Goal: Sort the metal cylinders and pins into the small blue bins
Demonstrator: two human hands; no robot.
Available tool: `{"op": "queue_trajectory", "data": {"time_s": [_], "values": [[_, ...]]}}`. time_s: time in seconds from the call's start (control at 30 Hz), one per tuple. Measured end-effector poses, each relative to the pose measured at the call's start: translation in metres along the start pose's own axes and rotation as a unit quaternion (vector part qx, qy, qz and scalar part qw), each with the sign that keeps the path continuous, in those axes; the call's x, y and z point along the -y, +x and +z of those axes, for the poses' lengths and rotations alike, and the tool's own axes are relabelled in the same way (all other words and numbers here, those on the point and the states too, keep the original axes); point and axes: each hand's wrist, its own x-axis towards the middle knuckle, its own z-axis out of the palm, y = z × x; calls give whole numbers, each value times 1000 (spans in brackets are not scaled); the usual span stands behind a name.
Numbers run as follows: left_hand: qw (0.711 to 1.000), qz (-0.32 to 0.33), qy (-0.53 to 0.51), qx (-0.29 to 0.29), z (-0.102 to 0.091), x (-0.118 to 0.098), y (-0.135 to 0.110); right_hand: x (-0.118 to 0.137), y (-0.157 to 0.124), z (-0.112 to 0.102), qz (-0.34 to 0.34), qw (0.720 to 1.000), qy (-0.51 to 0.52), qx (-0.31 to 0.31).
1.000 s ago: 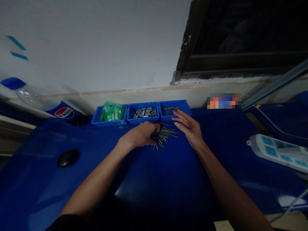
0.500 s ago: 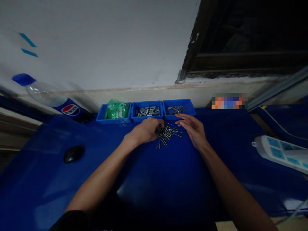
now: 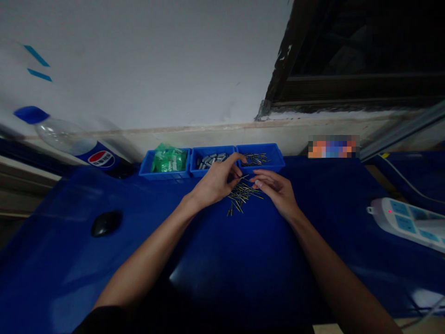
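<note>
A loose heap of pins [image 3: 243,195] lies on the blue bench [image 3: 243,264], just on the near side of a row of three blue bins. The pins are thin, straight and dark with a dull metal glint. They are too small to show heads or tips.

The left hand [image 3: 215,183] rests at the left edge of the heap, its fingers curled in toward the palm and touching the nearest pins. Its thumb is stretched up and away toward the rim of the right bin [image 3: 273,167]. The right hand [image 3: 278,190] sits at the right edge of the heap, palm down, its fingers drawn close together with the tips on the far part of the pile. The fingertips of the two hands are close together over the heap. I cannot tell whether either hand pinches a pin.

The pins lie flat and crisscrossed, with no common direction. Many run slantwise from left to right, and a few stragglers at the near left edge run roughly near to far.

The right bin holds more such pins, the middle bin [image 3: 198,173] holds small grey metal pieces, and the left bin [image 3: 163,175] holds green packets. A cola bottle [image 3: 69,144] lies at the far left, a small black rounded object [image 3: 106,222] sits on the bench to the left, and a white power strip [image 3: 410,222] sits to the right.
</note>
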Motion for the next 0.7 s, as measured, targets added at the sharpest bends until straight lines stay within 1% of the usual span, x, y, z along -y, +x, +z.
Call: {"op": "queue_trajectory", "data": {"time_s": [0.2,0.3,0.47,0.53,0.6,0.63,0.7], "values": [[998,13,55,40,3,-5,-4,-1,-2,1,35,999,-8,22],[995,25,84,54,3,-7,-6,-3,-2,1,39,999,-2,25],[991,26,114,64,2,-13,-6,-3,-2,2,41,999,0,32],[989,18,138,55,0,-13,-6,-3,-2,1,27,1000,2,13],[982,-8,178,56,-4,-8,-7,-3,0,0,0,1000,17,-23],[977,-25,200,68,-5,-4,-8,-4,1,-1,-15,999,25,-38],[965,-54,230,114,-7,3,-10,-4,2,-2,-38,997,35,-50]]}}
